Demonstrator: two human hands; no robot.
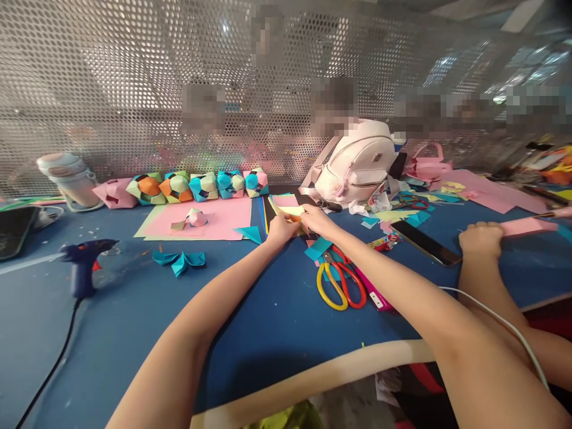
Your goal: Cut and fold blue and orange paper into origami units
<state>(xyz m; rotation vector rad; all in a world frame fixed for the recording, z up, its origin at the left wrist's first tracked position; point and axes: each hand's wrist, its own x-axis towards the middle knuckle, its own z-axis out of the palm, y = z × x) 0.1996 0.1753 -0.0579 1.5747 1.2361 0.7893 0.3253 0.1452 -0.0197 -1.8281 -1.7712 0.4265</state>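
Both of my hands are out over the middle of the blue table, close together. My left hand point(281, 230) and my right hand point(316, 220) pinch small sheets of paper point(291, 210), pale yellow on top with orange showing below. How many sheets they grip is hidden by the fingers. Pink paper point(285, 199) shows just behind them. Beneath my right wrist are a blue paper piece point(318, 249) and scissors point(341, 280) with one yellow and one red handle. Folded blue paper pieces point(181, 260) lie to the left.
Several folded paper balls point(177, 187) line the back beside a jar point(70, 182). A corded glue gun point(84, 265) stands at left. A white backpack point(364, 161), a phone point(425, 243) and paper scraps are at right. Another person's hand point(481, 240) rests beside a pink paper strip point(528, 226).
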